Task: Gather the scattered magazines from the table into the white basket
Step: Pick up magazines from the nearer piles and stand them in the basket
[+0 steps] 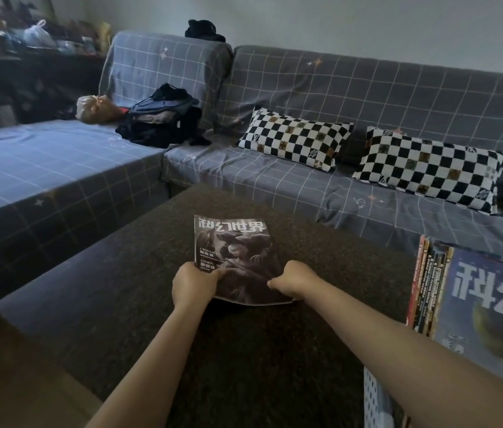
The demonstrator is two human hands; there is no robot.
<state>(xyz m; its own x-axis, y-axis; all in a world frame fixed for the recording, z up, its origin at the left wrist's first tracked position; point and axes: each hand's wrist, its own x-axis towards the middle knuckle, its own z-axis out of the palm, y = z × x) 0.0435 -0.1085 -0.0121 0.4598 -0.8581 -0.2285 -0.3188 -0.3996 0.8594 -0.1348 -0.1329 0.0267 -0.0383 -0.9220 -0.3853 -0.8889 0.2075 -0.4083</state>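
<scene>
Living room, dim light: grey grid-patterned sofa [305, 186] behind, two checkered pillows [293, 139] on the seat, a pile of dark clothes [163, 118] at the corner. Dark textured table [139, 273] filled the foreground.

Head view only. One dark-covered magazine [231, 257] sat near the table's middle, title end pointing away from the person, near edge lifted slightly. Left hand [193, 285] gripped its near left corner, fingers curled over the cover. Right hand [293, 278] pinched the near right edge, knuckles up, fingertips hidden from view. White basket [376, 400] showed only as a perforated wall at lower right, partly behind the right forearm. A stack of magazines [472, 307] with a blue cover on top stood above it, apparently already in the basket, though I couldn't confirm that.

Step in hand, by my read: picking up what looked like the last loose magazine. Next move calls for lifting it clear and carrying it right onto the stack, squared to it.
</scene>
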